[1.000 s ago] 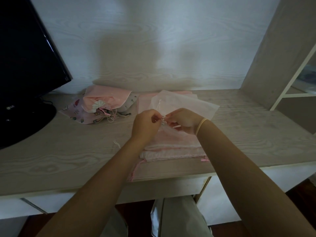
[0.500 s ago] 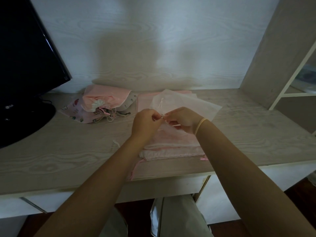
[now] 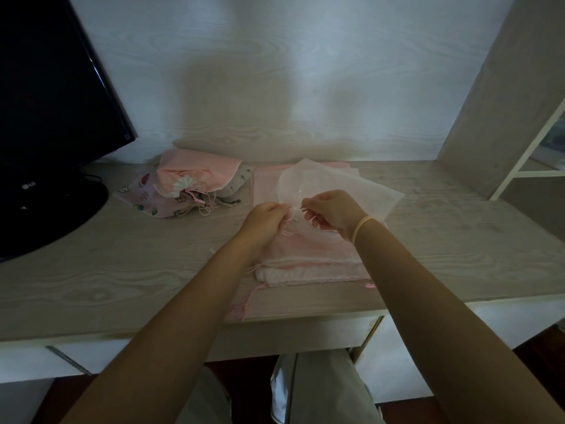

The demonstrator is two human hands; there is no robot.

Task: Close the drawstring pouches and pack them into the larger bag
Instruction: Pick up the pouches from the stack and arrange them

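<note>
1. Hands: left hand (image 3: 265,219) and right hand (image 3: 333,211) are raised close together over the middle of the surface (image 3: 122,270). Each pinches a cord end at the gathered neck of a sheer white pouch (image 3: 333,186). Fingers are curled on the cords; the knot itself is too small to resolve.
2. The sheer white pouch is held just above a flat pile of pale pink pouches (image 3: 308,258). Its body fans out away from the person, toward the back wall.
3. Progress, judged: the neck looks bunched, so this pouch is nearly closed or being tied off. A heap of pouches (image 3: 195,186) sits to the left near the monitor (image 3: 46,117), some with cinched necks and loose cords; these look finished.
4. Left to do, judged: the flat pile under the hands appears still open, with cords trailing toward the front edge. Which item is the larger bag I cannot tell; the wide pink sheet at the bottom of the pile is a candidate. No packing is visible yet.
5. Edges: the pile's bottom layer reaches the front edge of the surface, and one pink cord (image 3: 244,304) lies right at the lip; it could snag or slide off.
6. Room: bare surface lies left of the pile and to the right up to the upright side panel (image 3: 495,102). The monitor base bounds the far left.
</note>
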